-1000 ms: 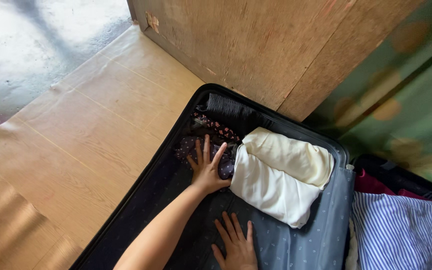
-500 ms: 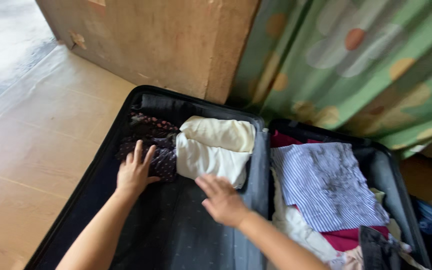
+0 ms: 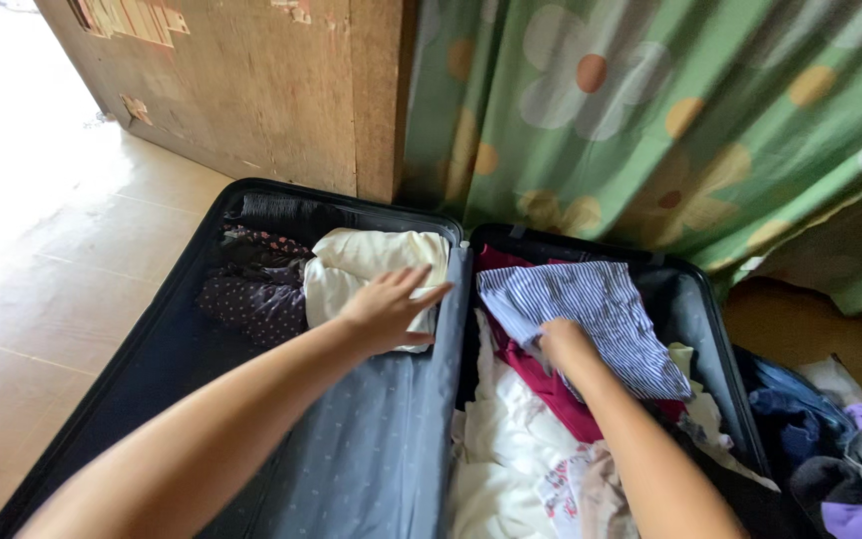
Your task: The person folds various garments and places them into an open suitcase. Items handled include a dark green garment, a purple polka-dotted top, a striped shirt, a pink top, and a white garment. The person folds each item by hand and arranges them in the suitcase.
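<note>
Suitcase [image 3: 167, 329]: we see it lying open, long axis running toward the wall.
Left hand [image 3: 388, 307]: fingers spread flat on the cream garment [image 3: 356, 262], left half.
Right hand [image 3: 563, 341]: fingers closed on the striped shirt [image 3: 601, 304], right half.

A worn brown wooden panel [image 3: 251, 90] with peeling patches stands upright at the back. Just right of it hangs a green curtain printed with pale and orange flowers [image 3: 670, 110]. The floor is pale beige tile [image 3: 42, 269], washed out by strong light from the upper left, perhaps through a doorway. At the right edge shows bare brown flooring [image 3: 800, 324].
</note>
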